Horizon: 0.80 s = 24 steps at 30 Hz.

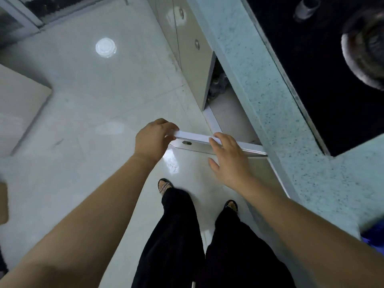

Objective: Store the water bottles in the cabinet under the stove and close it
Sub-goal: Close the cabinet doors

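1. Head view looked straight down: the cabinet door (197,140) under the stove (311,59) stood swung out, its top edge facing up.
2. Left hand (152,140) gripped the door's outer corner, fingers curled over the white edge.
3. Right hand (228,159) lay flat on that same edge nearer the hinge, fingers spread, gripping nothing.
4. Water bottles (218,85) sat inside the open cabinet, at the back-left, dim and blurred; no label was readable.
5. Speckled countertop (270,100) ran above the opening.
6. Round white lid (106,47) lay on the floor (93,100), well apart.
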Tool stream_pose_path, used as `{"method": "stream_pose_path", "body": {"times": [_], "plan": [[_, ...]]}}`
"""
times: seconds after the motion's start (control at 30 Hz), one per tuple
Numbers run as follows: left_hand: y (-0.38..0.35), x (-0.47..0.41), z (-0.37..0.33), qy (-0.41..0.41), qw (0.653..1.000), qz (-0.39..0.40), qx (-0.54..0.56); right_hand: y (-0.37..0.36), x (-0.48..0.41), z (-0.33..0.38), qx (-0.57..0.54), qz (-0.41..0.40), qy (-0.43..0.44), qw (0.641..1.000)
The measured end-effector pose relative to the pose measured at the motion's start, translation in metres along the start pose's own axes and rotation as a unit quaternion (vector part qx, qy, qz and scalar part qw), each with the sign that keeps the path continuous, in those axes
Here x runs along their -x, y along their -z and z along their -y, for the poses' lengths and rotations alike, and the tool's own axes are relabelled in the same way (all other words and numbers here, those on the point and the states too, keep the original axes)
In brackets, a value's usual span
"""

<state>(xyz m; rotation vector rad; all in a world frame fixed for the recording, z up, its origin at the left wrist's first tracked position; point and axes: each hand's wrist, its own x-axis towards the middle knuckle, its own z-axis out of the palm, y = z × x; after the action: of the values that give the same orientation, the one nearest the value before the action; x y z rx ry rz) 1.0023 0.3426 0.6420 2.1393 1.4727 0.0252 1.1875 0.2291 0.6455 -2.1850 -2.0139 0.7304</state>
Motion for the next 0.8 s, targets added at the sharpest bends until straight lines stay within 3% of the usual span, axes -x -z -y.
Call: {"method": "stream_pose_path", "body": {"times": [0.3,0.57,0.8], "plan": [[0.025,-0.130,-0.038,-0.143,0.987,0.054,-0.038,0.005,-0.044,0.006,-0.078,-0.096,-0.162,0.979],[0.035,-0.164,-0.043,-0.236,0.965,0.080,-0.080,0.016,-0.069,0.020,-0.099,-0.070,-0.279,0.953],[0.032,-0.219,-0.060,-0.368,0.920,0.108,-0.076,0.012,-0.101,0.045,-0.119,-0.124,-0.418,0.892]]}}
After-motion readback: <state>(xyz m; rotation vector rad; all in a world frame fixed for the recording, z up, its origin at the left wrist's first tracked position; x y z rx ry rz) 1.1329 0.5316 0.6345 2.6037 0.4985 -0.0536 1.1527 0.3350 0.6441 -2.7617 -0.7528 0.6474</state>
